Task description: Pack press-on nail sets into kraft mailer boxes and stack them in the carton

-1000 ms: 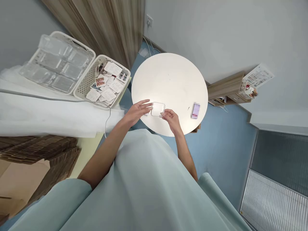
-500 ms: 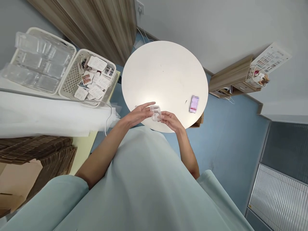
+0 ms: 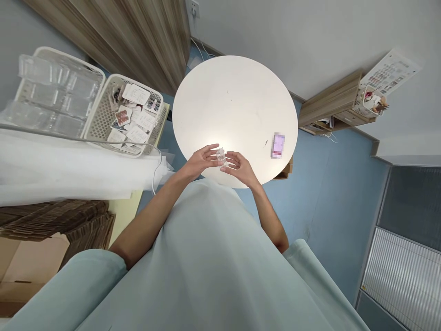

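A small clear plastic box (image 3: 221,156) is held between my two hands, above the near edge of the round white table (image 3: 234,101). My left hand (image 3: 202,161) grips its left side, thumb below and fingers along the upper part. From the right, the thumb and fingertips of my right hand (image 3: 241,168) close on the other side. The box looks tilted, and what it may contain is too small to make out.
On the table's right lies a pixelated pinkish-purple object (image 3: 277,145), with a small dark item (image 3: 266,143) beside it. Left stand a white basket (image 3: 99,131) of cards and packets and another basket (image 3: 41,51) of clear plastic trays. Folded cardboard (image 3: 86,230) is stacked lower left.
The clear box has been turned between my hands and now shows a narrower side. My right hand's fingers have spread around it, and my view has shifted slightly.
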